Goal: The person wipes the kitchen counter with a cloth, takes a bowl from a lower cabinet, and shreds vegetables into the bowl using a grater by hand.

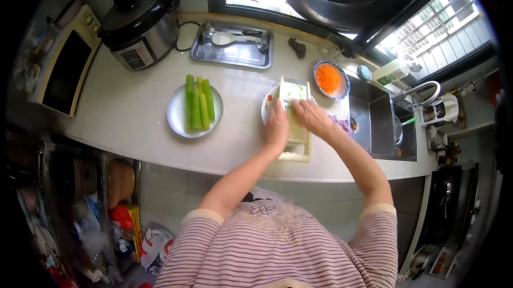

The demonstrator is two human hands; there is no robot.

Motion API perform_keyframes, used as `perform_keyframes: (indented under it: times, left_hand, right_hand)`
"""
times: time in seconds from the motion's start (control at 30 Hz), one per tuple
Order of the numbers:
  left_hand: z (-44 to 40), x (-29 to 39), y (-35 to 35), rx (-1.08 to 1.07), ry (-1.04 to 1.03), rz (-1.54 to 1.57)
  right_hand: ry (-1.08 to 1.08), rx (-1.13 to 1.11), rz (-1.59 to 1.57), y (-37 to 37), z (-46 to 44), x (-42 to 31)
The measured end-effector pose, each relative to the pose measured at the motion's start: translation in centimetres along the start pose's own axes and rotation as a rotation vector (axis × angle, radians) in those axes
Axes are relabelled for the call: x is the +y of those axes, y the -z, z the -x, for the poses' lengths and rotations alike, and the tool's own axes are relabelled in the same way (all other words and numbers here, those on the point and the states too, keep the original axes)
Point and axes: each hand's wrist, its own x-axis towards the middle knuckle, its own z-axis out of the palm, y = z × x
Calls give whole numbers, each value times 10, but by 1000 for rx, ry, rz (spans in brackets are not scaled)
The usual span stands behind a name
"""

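Observation:
A pale yellow-green flat grater [295, 134] rests over a white plate [264, 107], its handle end towards me. My left hand [277, 126] grips the grater's left side. On the grating face, my right hand [314, 118] presses down with bent fingers; whatever is under them is hidden. To the left, a white plate [176, 119] bears several thick green vegetable sticks [204, 107]. Behind my right hand stands a patterned bowl [346, 91] of shredded carrot [328, 78]. Purple shredded vegetable [342, 124] shows beside my right wrist, partly covered by it.
A metal tray [200, 55] with a white rice paddle [227, 39] lies at the back. Left of it stand a pressure cooker [141, 34] and a microwave [64, 63]. On the right are the sink [368, 111], its faucet [427, 98] and a white bottle [393, 72].

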Motion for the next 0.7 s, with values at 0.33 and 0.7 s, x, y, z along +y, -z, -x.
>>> perform_keyframes:
  times: [0.33,0.7]
  left_hand:
    - [-2,-6,-7,20,3,-9]
    - [-1,3,4,-49,46,-16]
  right_hand:
    - [91,-58,37,13,15,-21]
    - [-37,-196,12,12,7,-26]
